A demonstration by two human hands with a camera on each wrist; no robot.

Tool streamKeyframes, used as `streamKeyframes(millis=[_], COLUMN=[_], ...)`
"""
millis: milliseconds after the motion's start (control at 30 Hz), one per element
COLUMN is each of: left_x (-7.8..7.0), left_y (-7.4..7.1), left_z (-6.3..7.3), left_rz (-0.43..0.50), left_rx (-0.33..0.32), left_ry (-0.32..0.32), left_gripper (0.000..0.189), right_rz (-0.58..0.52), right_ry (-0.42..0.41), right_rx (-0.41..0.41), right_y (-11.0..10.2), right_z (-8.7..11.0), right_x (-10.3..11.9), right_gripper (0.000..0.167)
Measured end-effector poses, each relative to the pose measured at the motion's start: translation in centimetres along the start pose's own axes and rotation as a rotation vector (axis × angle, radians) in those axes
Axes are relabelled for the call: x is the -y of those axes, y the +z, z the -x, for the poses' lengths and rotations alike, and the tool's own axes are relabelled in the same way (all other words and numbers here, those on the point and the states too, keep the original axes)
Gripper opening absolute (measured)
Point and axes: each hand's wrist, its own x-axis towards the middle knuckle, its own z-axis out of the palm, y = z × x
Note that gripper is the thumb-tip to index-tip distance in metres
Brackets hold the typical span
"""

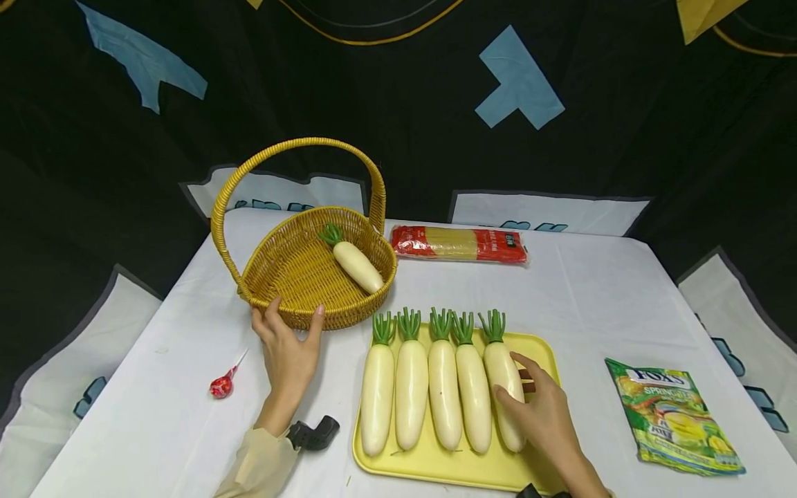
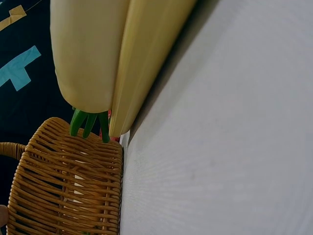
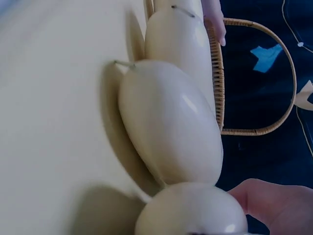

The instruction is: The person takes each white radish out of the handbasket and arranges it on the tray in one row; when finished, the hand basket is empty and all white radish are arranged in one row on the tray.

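Observation:
Several white radishes (image 1: 411, 394) with green stalks lie side by side on a yellow tray (image 1: 461, 474). My right hand (image 1: 544, 411) holds the rightmost white radish (image 1: 503, 373), thumb across it and fingers at its far side. A wicker basket (image 1: 292, 277) with a tall arched handle stands at the left; one white radish (image 1: 358, 266) lies inside. My left hand (image 1: 289, 356) rests against the basket's front rim with spread fingers. In the right wrist view, the held radish (image 3: 190, 210) is at the bottom beside my thumb; the left wrist view shows the basket's woven side (image 2: 68, 181).
A red and yellow pack of noodles (image 1: 457, 244) lies behind the tray. At the right is a green Fox's candy bag (image 1: 675, 418), and at the left a red lollipop (image 1: 222, 385). A black curtain (image 1: 398, 104) hangs behind the white-covered table (image 1: 591, 297).

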Motion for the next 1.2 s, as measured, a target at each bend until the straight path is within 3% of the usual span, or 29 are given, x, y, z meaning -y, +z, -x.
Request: streamKeyframes(millis=[733, 1200], left_x=[0.1, 0.0], left_y=[-0.2, 0.0], left_z=[-0.1, 0.0], left_rz=[0.001, -0.002], left_rx=[-0.007, 0.005], left_ry=[0.0, 0.001], left_gripper=[0.08, 0.079], right_rz=[0.096, 0.128], right_ry=[-0.014, -0.007], right_rx=[0.11, 0.197], right_y=[0.3, -1.3], right_z=[0.3, -0.4], right_x=[0.4, 0.7], right_gripper=[0.061, 0.066])
